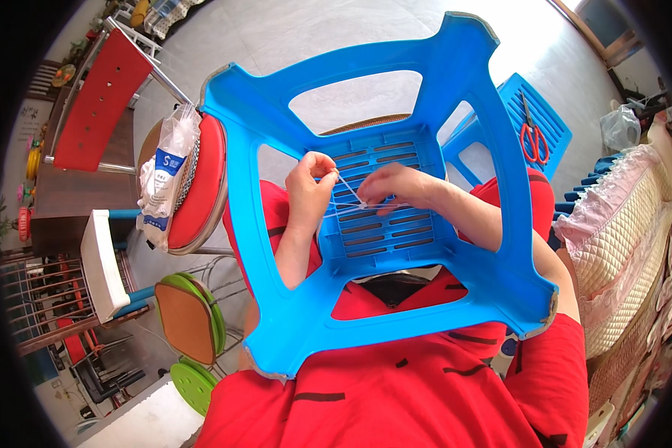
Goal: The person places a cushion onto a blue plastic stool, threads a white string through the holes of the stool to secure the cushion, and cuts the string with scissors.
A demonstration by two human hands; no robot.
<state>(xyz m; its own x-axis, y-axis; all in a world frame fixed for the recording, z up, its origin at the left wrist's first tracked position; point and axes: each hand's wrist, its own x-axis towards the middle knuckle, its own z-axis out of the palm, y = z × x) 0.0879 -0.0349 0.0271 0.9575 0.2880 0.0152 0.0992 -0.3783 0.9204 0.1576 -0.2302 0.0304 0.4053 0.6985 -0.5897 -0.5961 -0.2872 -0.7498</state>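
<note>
An upturned blue plastic stool [377, 321] rests on my red-clad lap, its slatted seat [373, 235] at the bottom. Inside it, my left hand [312, 187] pinches the end of a thin white cord [348, 188] that runs across the slats. My right hand [401, 187] reaches through the stool's right opening, its bent fingers closed at the point where strands of the cord cross; their tips are partly hidden. Orange-handled scissors [533, 142] lie on another blue slatted stool [558, 134] at the right.
A packet of white material [166, 183] sits on a red-seated chair [200, 209] at left, near a red chair back [95, 97], a white panel [101, 261] and stacked green-rimmed seats [183, 313]. A quilted cover [616, 254] is at right, below a clear plastic bag [620, 123].
</note>
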